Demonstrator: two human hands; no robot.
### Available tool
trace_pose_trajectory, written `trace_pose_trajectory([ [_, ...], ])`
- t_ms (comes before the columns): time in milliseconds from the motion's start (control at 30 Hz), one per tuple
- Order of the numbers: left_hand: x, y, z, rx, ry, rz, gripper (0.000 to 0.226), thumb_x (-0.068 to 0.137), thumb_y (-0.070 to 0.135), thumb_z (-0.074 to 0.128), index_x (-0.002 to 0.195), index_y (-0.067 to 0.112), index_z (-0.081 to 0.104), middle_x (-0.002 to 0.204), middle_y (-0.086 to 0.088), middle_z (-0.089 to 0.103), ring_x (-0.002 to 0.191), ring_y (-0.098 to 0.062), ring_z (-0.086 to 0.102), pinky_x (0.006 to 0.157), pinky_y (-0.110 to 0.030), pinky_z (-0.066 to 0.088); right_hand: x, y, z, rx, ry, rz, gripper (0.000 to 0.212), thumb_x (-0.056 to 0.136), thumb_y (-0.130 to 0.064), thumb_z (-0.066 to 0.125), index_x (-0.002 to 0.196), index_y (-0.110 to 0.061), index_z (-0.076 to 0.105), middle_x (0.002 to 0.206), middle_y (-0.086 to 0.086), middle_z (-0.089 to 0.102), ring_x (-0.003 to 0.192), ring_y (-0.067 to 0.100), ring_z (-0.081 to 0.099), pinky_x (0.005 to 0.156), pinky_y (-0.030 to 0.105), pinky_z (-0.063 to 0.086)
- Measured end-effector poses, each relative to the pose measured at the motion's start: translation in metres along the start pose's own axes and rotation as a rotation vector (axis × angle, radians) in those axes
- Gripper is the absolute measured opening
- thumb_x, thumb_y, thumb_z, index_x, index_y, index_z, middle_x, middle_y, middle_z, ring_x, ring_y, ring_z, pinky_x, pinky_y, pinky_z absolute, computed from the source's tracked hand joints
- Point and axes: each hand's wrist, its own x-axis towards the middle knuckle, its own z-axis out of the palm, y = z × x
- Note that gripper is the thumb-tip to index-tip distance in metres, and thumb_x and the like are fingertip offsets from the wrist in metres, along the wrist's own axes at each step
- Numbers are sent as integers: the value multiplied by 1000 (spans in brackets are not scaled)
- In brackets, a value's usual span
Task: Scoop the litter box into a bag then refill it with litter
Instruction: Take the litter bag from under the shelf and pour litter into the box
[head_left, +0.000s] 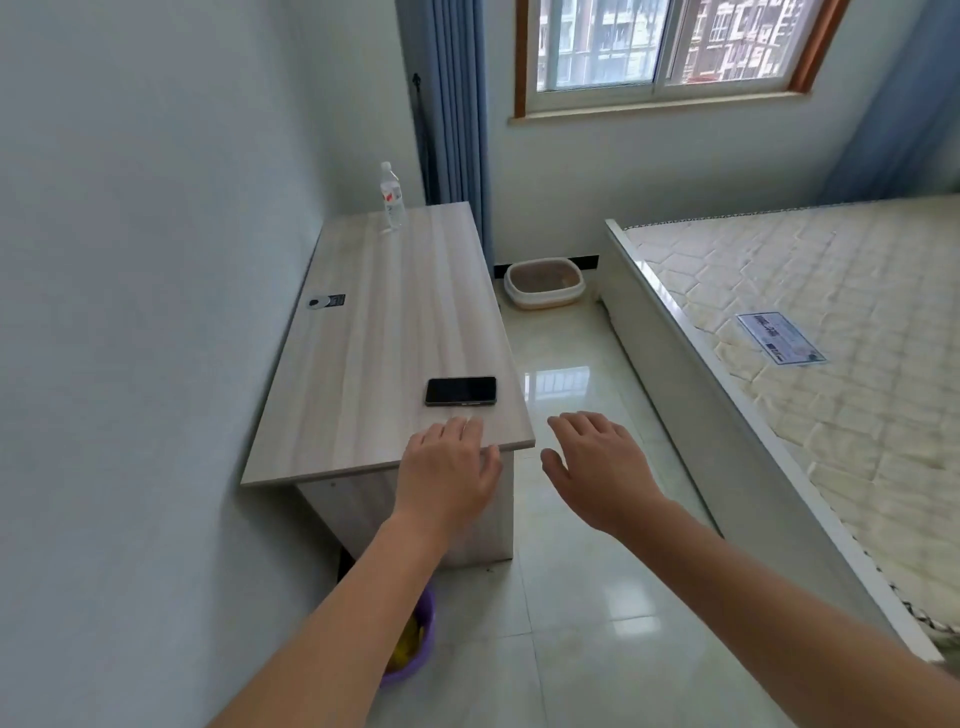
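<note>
Left hand (449, 462) and right hand (597, 467) stretched forward, fingers straight, holding nothing.
Left hand over the near right corner of the pale wood-grain table (374, 322), beside a black phone (461, 391); cream oval litter box (544, 283) on the tiled floor (571, 597) beyond the far right corner; right hand above the floor.

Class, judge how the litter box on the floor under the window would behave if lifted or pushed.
The litter box looks like rigid plastic, so probably stiff. Brown litter inside likely makes it heavy and spillable if tilted. On the glossy tiled floor it should slide easily.
</note>
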Motion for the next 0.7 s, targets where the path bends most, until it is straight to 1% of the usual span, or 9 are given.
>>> trace_pose_trajectory([
  [67, 9, 29, -1, -8, -3, 13, 54, 94, 45, 27, 117, 13, 64, 107, -2, 70, 89, -21, 65, 79, -35, 49, -9, 29, -7, 9, 7, 23, 49, 101, -41, 36, 141, -17, 46, 143, 0, 52, 136, 22, 41, 112, 36, 30],
  [167, 20, 76, 2, -17, 25, 40, 48, 95, 42, 35, 117, 12, 65, 108, -3, 71, 92, -21, 67, 81, -37, 52, -23, 73, -16, 15, 34, 58, 49, 100, -41, 36, 141, -17, 47, 142, -1, 52, 135, 21, 42, 111, 35, 31],
  [333, 40, 145, 6, -17, 42, 84, 54, 96, 45, 30, 123, 12, 63, 111, -3, 71, 91, -22, 66, 81, -37, 55, -37, 136, -28, 39, 63, 88, 47, 100, -41, 37, 137, -15, 50, 138, 2, 56, 131, 22, 45, 108, 36, 35],
  [433, 51, 167, 10, -7, 36, 103, 54, 96, 45, 30, 126, 13, 62, 115, -3, 70, 94, -21, 67, 83, -37, 54, -38, 160, -31, 49, 72, 106, 48, 100, -40, 37, 139, -15, 48, 137, 2, 56, 130, 22, 45, 107, 35, 35],
  [533, 63, 180, 17, 8, 12, 119, 55, 96, 46, 28, 126, 13, 61, 116, -3, 69, 96, -22, 66, 84, -37, 53, -36, 177, -29, 60, 78, 123, 47, 100, -40, 39, 136, -14, 51, 134, 2, 58, 128, 23, 47, 106, 36, 37],
  [700, 80, 188, 37, -35, -1, 98, 55, 97, 46, 29, 125, 13, 63, 113, -3, 71, 94, -23, 67, 81, -38, 55, -20, 195, -19, 44, 51, 144, 44, 99, -40, 39, 132, -13, 54, 132, 3, 59, 126, 24, 49, 103, 37, 38],
])
